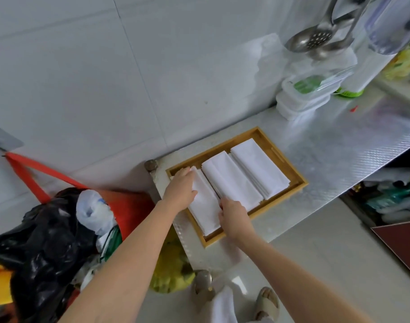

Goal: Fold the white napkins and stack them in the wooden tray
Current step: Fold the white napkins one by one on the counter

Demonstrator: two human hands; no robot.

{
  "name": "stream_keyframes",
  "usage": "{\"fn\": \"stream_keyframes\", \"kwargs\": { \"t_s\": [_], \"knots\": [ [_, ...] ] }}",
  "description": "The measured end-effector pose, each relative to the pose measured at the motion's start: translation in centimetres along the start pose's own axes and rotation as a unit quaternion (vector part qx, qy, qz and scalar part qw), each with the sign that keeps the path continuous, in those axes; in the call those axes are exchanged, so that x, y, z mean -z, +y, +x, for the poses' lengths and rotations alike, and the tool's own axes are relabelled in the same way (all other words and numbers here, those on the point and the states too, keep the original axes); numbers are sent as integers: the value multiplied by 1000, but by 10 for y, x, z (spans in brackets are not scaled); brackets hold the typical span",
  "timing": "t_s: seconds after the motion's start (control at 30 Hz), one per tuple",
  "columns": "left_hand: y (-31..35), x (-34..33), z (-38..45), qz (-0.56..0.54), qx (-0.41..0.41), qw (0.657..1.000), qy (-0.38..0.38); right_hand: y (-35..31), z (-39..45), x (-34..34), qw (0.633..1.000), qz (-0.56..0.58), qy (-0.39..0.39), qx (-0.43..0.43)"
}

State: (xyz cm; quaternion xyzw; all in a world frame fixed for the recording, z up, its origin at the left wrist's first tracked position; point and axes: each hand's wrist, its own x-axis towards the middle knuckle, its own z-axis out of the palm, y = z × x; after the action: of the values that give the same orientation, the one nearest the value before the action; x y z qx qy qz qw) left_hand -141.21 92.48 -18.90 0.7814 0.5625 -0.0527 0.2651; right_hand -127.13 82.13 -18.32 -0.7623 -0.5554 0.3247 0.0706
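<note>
White napkins (232,180) lie in three plain piles inside a honey-yellow wooden tray (300,183). The table (339,145) under them is silvery, stamped with a fine diamond pattern. Beyond the left grip (181,188) the wall (83,66) is pale grey-white tile. Left of that grip hangs an orange-red bag (129,206) stuffed with a glossy black plastic bag (43,234). Well beyond the right grip (232,217) stand translucent white containers (299,101) with green showing inside, under a steel slotted spoon (315,38) dotted with holes.
</note>
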Motion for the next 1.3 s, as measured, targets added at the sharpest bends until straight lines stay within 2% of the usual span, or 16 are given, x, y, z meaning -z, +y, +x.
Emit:
{"fn": "stream_keyframes", "kwargs": {
  "t_s": [0.07, 0.13, 0.2, 0.23, 0.4, 0.5, 0.67, 0.8, 0.93, 1.17, 1.3],
  "knots": [
    [5, 5, -2, 32, 2, 999, 16, 1, -2, 7, 999, -35, 12, 29],
    [22, 18, -5, 39, -14, 996, 81, 8, -5, 26, 996, -64, 45, 51],
    [53, 32, -7, 14, -46, 990, 132, 26, -8, 51, 993, -64, 87, 52],
    [73, 37, -9, 11, -71, 989, 130, 40, -10, 66, 992, -53, 104, 42],
    [220, 21, -9, 135, -208, 969, 15, 167, -35, 147, 983, -51, 160, -75],
    [333, -23, -8, 210, -274, 938, -26, 271, -79, 193, 968, -53, 202, -140],
    [534, -112, -31, 266, -364, 890, -73, 452, -184, 269, 931, -69, 244, -261],
    [687, -180, -63, 295, -463, 832, -82, 575, -285, 315, 881, -52, 298, -363],
    [816, -245, -98, 287, -555, 775, -92, 673, -376, 332, 827, -29, 336, -450],
    [999, -360, -146, 283, -691, 651, -138, 810, -501, 339, 715, 35, 353, -602],
    [1093, -404, -167, 292, -731, 592, -173, 866, -547, 355, 643, 90, 353, -674]
  ]
}}
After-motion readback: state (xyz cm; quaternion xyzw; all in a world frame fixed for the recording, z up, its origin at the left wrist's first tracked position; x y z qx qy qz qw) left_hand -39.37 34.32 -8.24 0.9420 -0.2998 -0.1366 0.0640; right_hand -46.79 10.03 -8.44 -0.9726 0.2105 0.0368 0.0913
